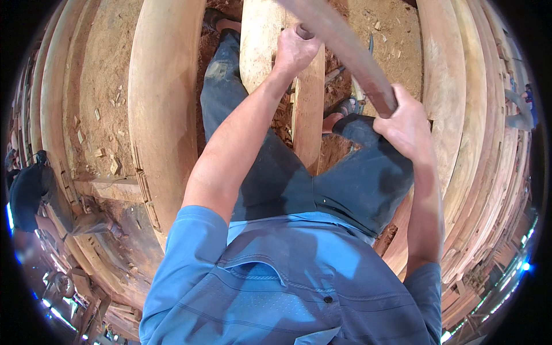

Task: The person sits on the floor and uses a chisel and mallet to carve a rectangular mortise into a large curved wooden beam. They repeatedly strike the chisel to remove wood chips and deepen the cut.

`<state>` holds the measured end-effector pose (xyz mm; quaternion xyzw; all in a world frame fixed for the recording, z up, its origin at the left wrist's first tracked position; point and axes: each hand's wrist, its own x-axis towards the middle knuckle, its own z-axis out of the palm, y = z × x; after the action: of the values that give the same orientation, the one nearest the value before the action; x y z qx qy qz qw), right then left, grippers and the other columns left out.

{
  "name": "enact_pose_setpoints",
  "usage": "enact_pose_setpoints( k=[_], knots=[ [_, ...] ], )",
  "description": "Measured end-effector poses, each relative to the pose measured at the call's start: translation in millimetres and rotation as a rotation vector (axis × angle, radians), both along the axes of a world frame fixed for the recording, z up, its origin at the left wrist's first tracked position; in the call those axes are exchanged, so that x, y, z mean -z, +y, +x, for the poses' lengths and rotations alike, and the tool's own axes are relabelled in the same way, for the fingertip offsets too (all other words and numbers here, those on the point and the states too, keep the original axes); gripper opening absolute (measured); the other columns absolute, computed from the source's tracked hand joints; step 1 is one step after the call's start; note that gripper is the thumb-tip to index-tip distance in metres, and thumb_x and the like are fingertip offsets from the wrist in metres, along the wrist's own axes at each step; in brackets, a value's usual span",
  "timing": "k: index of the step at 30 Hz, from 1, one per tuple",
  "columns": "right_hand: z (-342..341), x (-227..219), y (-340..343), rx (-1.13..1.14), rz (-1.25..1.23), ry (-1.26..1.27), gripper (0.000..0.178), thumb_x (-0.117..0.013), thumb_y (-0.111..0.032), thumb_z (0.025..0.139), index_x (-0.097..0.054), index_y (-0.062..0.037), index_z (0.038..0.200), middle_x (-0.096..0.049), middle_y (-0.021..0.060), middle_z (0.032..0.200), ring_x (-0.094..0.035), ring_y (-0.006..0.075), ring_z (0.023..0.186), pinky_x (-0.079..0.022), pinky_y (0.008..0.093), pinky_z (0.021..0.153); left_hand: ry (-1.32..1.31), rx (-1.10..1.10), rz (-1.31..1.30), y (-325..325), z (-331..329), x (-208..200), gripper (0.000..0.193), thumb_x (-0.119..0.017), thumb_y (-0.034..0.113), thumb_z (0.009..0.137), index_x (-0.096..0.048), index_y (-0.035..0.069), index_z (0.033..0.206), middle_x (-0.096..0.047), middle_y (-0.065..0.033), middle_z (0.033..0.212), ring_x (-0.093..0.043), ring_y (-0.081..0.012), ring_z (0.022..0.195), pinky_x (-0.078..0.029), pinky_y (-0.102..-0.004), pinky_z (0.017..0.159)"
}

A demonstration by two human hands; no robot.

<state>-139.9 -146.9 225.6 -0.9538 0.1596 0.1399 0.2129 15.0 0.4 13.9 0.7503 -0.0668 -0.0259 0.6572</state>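
Note:
My right hand (pixel 404 122) grips the lower end of a thick, slightly curved wooden club (pixel 359 66). The club slants up and left past the top edge, and its far end is out of view. My left hand (pixel 295 52) is closed in a fist round a short round handle (pixel 305 31). Only the handle's butt shows, close beside the club; whatever it belongs to is hidden. Beneath this fist lies a pale, smooth log (pixel 261 43), between my legs. A squared timber (pixel 308 118) extends toward me from there.
Large rounded logs flank me, one at left (pixel 164 103) and one at right (pixel 445 75). Wood chips (pixel 115 164) litter the sawdust-covered ground. A narrow curved blade (pixel 371 43) stands near my sandalled foot (pixel 345 109). Other people appear at far left (pixel 31 192) and far right (pixel 522 109).

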Motion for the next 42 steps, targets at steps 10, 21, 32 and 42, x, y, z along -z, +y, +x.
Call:
enact_pose_setpoints(
  k=[10, 21, 32, 42],
  knots=[
    [71.0, -80.9, -14.7, 0.162, 0.355, -0.518, 0.026, -0.074, -0.026, 0.081, -0.067, -0.0029, 0.089, -0.066, 0.0059, 0.08, -0.062, 0.011, 0.069, -0.045, 0.0256, 0.062, 0.131, 0.062, -0.026, -2.0, 0.0, -13.3, 0.022, -0.073, 0.022, 0.087, -0.067, 0.002, 0.081, -0.068, -0.0042, 0.07, -0.061, -0.011, 0.067, -0.052, -0.0319, 0.067],
    [5.2, 7.5, -0.8, 0.061, 0.059, 0.095, 0.045, -0.068, -0.012, 0.069, -0.061, 0.0063, 0.11, -0.069, 0.0238, 0.09, -0.068, 0.0338, 0.084, -0.052, 0.0418, 0.077, 0.157, 0.054, -0.007, 2.7, -6.0, -21.1, 0.02, -0.072, 0.019, 0.088, -0.067, 0.0, 0.086, -0.071, -0.0069, 0.076, -0.063, -0.0114, 0.07, -0.053, -0.031, 0.07],
    [90.5, -67.9, -47.9, 0.35, 0.49, -0.528, 0.016, -0.071, -0.02, 0.084, -0.065, -0.0057, 0.087, -0.064, 0.0052, 0.082, -0.06, 0.0102, 0.074, -0.045, 0.024, 0.064, 0.081, 0.064, -0.06, -3.6, -6.3, -18.1, 0.025, -0.073, 0.018, 0.091, -0.06, 0.004, 0.075, -0.058, 0.0036, 0.065, -0.049, -0.0058, 0.06, -0.043, -0.0278, 0.056],
    [-35.0, 50.3, -13.0, 0.161, 0.212, 0.223, 0.044, -0.067, -0.009, 0.068, -0.058, 0.0043, 0.109, -0.068, 0.0236, 0.085, -0.07, 0.0334, 0.076, -0.055, 0.0429, 0.069, -0.23, -0.059, 0.002, 27.2, -92.0, -25.1, 0.024, -0.074, 0.007, 0.084, -0.055, 0.004, 0.068, -0.056, -0.0069, 0.062, -0.055, -0.0155, 0.057, -0.046, -0.0314, 0.054]
  ],
)
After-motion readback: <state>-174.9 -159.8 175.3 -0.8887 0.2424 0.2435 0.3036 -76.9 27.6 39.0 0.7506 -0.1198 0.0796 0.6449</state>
